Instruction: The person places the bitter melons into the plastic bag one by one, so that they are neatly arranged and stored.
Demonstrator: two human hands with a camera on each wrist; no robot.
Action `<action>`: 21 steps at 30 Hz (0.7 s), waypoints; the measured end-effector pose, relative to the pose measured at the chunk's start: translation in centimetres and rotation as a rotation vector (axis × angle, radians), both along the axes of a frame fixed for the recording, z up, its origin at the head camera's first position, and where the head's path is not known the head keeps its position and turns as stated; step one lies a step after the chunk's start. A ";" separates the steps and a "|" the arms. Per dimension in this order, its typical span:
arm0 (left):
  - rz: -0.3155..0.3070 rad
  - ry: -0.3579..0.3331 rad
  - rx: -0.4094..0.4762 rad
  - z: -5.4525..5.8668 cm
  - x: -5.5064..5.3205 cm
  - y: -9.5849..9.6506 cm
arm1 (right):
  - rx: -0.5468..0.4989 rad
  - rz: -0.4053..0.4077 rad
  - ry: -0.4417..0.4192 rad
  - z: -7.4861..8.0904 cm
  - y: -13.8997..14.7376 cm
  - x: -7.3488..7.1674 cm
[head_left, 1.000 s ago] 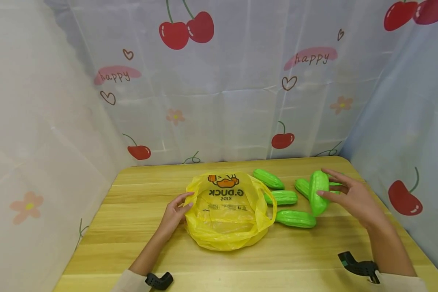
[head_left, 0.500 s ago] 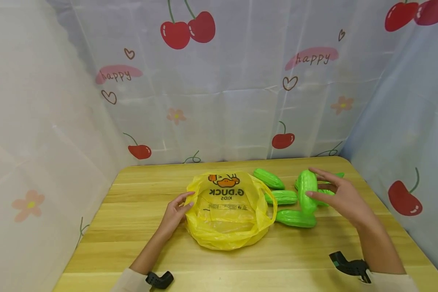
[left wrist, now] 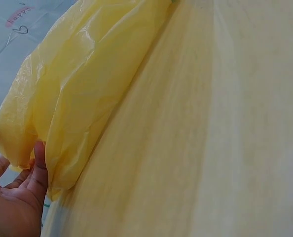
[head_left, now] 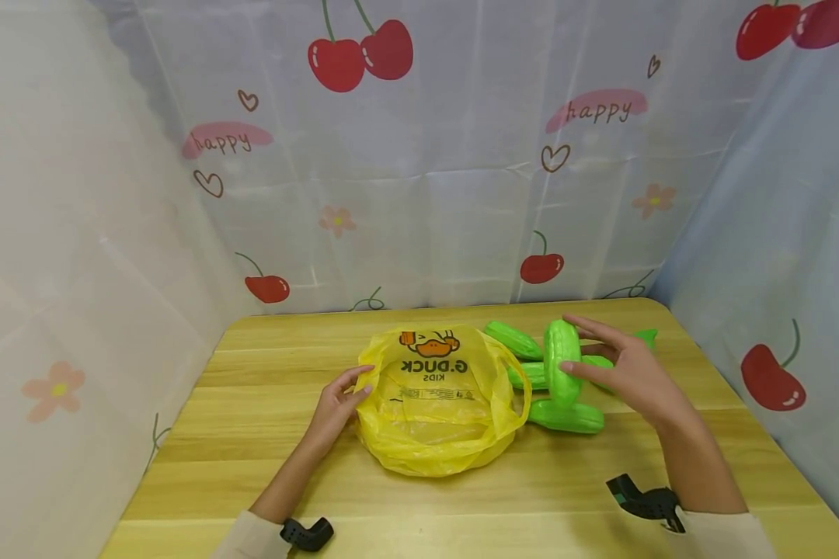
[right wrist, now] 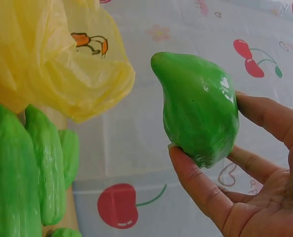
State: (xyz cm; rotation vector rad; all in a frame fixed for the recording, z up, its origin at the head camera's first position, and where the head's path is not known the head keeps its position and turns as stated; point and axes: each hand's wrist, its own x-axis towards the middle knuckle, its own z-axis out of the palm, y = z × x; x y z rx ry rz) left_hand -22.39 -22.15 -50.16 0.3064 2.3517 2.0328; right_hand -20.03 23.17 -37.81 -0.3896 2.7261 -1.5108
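Observation:
My left hand (head_left: 337, 400) pinches the left rim of a yellow plastic bag (head_left: 433, 460), which sits with its mouth open on the table. A cartoon duck and mirrored lettering show on the bag's far wall. In the left wrist view, the thumb and fingers are at the edge of the bag (left wrist: 87, 94). My right hand (head_left: 632, 374) holds a shiny green, ridged, cucumber-like vegetable (head_left: 562, 353) upright between thumb and fingertips, right of the bag. The right wrist view shows its tapered end (right wrist: 161, 61) pointing away from the palm. It partly hides other green ones behind it.
Several similar green vegetables lie on the wooden table (head_left: 419, 520), among them a back one (head_left: 513, 340) and a front one (head_left: 566, 418) beside the bag. More (head_left: 646, 338) are partly hidden behind my right hand. A cherry-print curtain (head_left: 426, 194) stands around the table.
My right hand has moved left toward the bag with the green cucumber-like vegetable, passing over the ones on the table. The left hand and the bag have stayed in place.

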 end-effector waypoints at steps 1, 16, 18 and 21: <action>0.003 -0.002 0.004 -0.1 0.0 0.0 | -0.006 0.006 0.003 0.0 -0.2 0.0; -0.029 0.035 0.071 -1.4 -0.3 0.1 | -0.079 0.066 0.015 0.3 -3.0 -0.5; -0.029 0.034 0.073 -2.0 -0.7 -0.1 | -0.096 0.080 0.011 0.4 -3.4 -0.5; -0.027 0.032 0.076 -2.5 -1.0 -0.3 | -0.121 0.094 -0.006 0.6 -4.2 -0.6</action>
